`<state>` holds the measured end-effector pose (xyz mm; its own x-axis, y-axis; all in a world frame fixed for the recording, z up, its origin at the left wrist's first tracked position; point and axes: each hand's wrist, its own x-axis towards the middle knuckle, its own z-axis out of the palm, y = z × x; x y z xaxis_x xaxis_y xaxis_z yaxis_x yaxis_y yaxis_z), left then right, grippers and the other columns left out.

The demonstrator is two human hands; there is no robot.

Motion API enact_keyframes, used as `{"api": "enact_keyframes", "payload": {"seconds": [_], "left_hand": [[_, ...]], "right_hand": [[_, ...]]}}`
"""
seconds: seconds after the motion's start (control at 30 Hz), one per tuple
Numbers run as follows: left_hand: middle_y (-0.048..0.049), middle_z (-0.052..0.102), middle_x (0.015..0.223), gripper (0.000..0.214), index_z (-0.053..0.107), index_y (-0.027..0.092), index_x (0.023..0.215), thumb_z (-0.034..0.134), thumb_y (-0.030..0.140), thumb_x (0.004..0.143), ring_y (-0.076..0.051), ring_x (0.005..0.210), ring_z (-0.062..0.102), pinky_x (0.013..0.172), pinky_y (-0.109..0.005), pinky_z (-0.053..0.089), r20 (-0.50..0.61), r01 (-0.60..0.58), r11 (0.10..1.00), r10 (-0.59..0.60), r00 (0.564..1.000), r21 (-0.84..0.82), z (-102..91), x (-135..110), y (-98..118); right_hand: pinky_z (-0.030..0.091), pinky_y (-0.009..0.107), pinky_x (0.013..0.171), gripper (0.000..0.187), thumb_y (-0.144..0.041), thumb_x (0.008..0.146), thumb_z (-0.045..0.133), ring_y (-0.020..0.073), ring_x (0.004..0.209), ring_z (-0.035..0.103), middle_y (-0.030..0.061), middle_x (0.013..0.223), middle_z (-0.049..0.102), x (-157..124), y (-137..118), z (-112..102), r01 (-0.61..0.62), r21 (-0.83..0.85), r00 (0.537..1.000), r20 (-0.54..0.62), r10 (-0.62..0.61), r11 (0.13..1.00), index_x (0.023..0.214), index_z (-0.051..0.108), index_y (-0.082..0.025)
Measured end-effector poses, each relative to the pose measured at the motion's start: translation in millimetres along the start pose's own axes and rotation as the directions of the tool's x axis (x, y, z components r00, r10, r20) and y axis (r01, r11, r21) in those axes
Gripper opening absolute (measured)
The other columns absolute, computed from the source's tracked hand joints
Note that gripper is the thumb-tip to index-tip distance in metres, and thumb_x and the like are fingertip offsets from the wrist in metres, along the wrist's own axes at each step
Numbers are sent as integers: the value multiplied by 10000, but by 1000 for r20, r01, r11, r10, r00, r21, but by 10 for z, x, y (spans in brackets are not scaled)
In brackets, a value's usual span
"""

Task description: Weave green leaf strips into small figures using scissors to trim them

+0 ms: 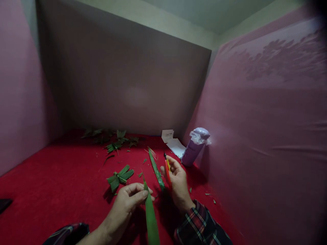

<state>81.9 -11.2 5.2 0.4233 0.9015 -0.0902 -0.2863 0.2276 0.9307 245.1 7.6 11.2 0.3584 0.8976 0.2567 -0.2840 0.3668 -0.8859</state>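
My left hand [129, 200] is closed, pinching a long green leaf strip [150, 217] that runs down toward the bottom edge. My right hand [177, 180] is closed around a red-orange tool with a dark tip [167, 168], which looks like scissors or a cutter. A second long leaf strip [156, 170] lies on the red surface between the two hands, just left of the tool. A folded green leaf figure [120, 177] lies to the left of my left hand.
Red cloth [63, 177] covers the work surface. More folded leaves and scraps [114, 139] lie at the back. A lilac tube wrapped in plastic [194, 148] and white paper cards [173, 141] stand at the back right. Pink walls close in both sides.
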Motion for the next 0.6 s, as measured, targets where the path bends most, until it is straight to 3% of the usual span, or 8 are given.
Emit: {"api": "enact_keyframes", "payload": {"seconds": [0.13,0.3,0.43,0.6], "left_hand": [[-60,684,766,134,639,139,597,669,233,688,-171,746,593,723,-253,420,-9,-2,995,1,1000,-103,-10,13,36],[-16,639,622,117,609,149,592,698,187,658,-146,633,582,671,-258,435,9,48,972,-47,999,-231,-28,26,-16],[-17,627,642,78,638,132,668,706,168,655,-135,623,570,630,-244,434,11,62,970,-61,998,-234,-32,21,-53],[-17,621,637,129,604,135,598,713,185,647,-113,557,551,558,-227,437,4,73,974,-74,997,-213,-21,11,-23]], "right_hand": [[456,192,584,380,-94,556,765,91,617,557,-36,695,612,-73,-3,55,-132,-58,969,205,141,990,896,616,-173],[464,233,535,367,-150,612,734,136,628,590,-4,735,641,-187,-29,110,-196,-105,896,385,222,975,936,565,-188],[442,215,625,317,-92,632,688,116,695,568,-2,785,629,-259,-10,151,-117,-155,897,407,171,981,918,586,-185],[406,196,538,326,-99,660,616,105,597,525,-30,702,590,-228,13,127,7,-263,936,341,86,965,966,567,-199]]}}
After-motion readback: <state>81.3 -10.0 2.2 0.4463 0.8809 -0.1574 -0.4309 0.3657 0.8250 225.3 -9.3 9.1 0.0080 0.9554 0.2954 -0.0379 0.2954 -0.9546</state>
